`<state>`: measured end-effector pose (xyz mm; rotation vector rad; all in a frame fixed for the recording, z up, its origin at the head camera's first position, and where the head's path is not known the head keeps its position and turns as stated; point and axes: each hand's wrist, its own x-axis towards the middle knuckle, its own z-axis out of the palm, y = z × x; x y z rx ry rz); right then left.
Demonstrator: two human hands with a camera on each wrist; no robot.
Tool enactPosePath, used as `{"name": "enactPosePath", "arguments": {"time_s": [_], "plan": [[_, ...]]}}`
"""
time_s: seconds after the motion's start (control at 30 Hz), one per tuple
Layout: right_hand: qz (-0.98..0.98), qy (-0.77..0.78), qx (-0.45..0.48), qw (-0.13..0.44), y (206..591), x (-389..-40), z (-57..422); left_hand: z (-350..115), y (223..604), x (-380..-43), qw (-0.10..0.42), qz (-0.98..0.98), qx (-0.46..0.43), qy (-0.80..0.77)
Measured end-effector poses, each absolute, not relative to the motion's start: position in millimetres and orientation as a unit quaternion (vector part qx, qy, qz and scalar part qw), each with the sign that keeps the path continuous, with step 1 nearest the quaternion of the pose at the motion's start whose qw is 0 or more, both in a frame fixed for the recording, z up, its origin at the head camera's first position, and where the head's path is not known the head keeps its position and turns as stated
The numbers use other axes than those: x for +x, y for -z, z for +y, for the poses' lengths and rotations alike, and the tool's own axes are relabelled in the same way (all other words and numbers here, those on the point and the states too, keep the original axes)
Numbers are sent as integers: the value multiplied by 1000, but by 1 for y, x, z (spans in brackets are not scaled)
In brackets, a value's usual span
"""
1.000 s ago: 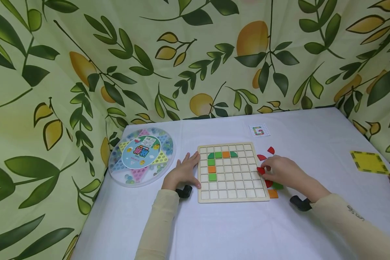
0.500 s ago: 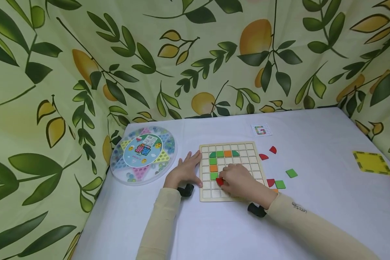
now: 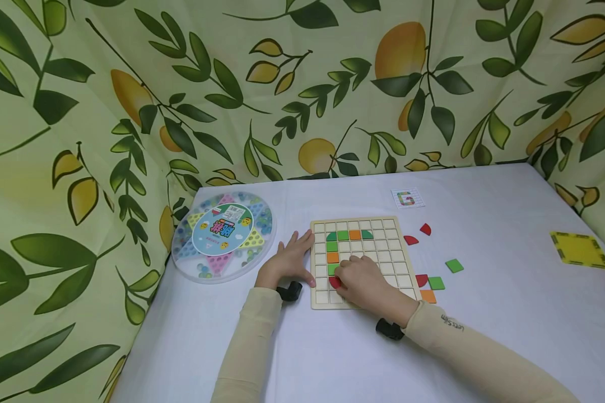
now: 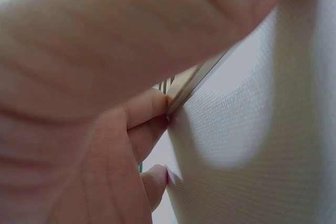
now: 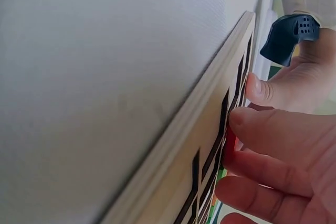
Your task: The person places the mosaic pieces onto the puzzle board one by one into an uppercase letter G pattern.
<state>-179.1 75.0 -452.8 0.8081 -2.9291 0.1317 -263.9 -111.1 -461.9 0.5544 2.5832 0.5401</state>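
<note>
A wooden grid board (image 3: 387, 254) lies on the white table. Green, orange and dark green pieces, among them an orange square (image 3: 333, 257), form a bent line in its upper left cells. With thumb and fingers my right hand (image 3: 367, 286) pinches a red quarter-circle piece (image 3: 334, 282) just below the lowest green square (image 3: 332, 270). The right wrist view shows this red piece (image 5: 230, 142) between thumb and finger, against the board. My left hand (image 3: 285, 263) rests with spread fingers at the board's left edge; in the left wrist view its fingertips touch that edge (image 4: 181, 90).
Right of the board lie loose red quarter-circles (image 3: 410, 240), green squares (image 3: 454, 266) and an orange square (image 3: 428, 296). A small pattern card (image 3: 408, 198) is behind them. A round Chinese checkers box (image 3: 223, 238) stands left, a yellow rectangle (image 3: 580, 249) far right.
My right hand has carried a red quarter-circle from the loose pieces leftward onto the board, then slightly further left under the green square. My left hand has stayed at the board's edge.
</note>
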Motion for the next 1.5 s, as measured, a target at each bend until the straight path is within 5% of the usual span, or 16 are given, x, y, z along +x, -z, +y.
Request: {"name": "enactPosePath", "arguments": {"time_s": [0.4,0.8,1.07,1.5], "plan": [[-961,-96,255,52,446,-180,92,-110,461,-266,221,935,202,-192],[-979,-168,105,56,426,-174,208,-110,460,-264,219,935,199,-193],[-988,-126,81,-43,440,-163,271,-110,461,-263,224,934,192,-200],[-990,-113,70,-36,456,-165,282,-111,461,-262,223,932,195,-210]]}}
